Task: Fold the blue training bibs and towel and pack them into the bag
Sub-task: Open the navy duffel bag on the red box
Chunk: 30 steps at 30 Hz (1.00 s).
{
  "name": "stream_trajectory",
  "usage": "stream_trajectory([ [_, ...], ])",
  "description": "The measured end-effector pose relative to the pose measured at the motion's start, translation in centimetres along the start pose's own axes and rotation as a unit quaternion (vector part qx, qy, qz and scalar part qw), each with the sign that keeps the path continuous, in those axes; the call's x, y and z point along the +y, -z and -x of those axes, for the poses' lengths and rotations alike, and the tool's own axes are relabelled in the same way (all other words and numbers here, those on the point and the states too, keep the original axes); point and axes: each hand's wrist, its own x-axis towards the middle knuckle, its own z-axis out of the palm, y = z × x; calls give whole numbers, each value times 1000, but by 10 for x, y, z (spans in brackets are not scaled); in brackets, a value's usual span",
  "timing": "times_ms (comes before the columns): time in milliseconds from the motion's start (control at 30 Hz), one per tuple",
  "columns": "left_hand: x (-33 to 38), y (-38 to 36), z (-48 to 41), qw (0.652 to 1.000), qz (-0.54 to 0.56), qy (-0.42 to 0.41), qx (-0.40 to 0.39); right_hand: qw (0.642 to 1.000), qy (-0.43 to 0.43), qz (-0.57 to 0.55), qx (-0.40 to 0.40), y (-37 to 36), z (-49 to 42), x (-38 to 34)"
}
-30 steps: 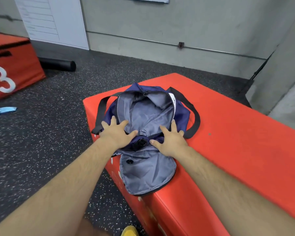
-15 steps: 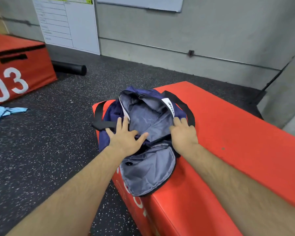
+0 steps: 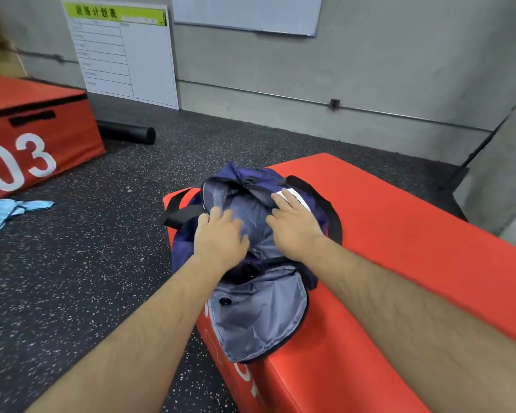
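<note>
On the box (image 3: 399,234): bag (image 3: 259,320) gaping, contents unseen.
Left hand (image 3: 221,236), right hand (image 3: 295,225): fingers straight, pressing it, gripping nothing.
Outstanding: bib (image 3: 9,211) on floor (image 3: 102,263) (unfolded).

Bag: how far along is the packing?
Done: the bag lies open on the red box. In hand: left hand and right hand press flat at its mouth. Left: a light blue cloth lies crumpled on the floor; nothing blue shows inside.
</note>
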Motion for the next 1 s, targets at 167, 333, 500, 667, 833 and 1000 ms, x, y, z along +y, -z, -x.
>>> stream_trajectory([
  [167, -12, 17, -53, 987, -123, -102, 11, 991, -47, 48, -114, 3, -41, -15],
  [333, -39, -1, -76, 950, -212, -93, -211, 958, -122, 147, -212, 3, -61, -2],
  [500, -63, 2, -80, 901, -369, -57, -221, 928, -201, 190, -250, -2, -52, 30],
  [667, -64, 8, -82, 904, -381, -63, -185, 926, -212, 146, -275, -6, -39, 49],
  [833, -71, 16, -77, 922, -358, -54, -138, 935, -239, 51, -258, 3, -31, 55],
  [1000, -72, 22, -83, 936, -327, -45, -123, 937, -216, 46, -269, 2, -20, 53],
])
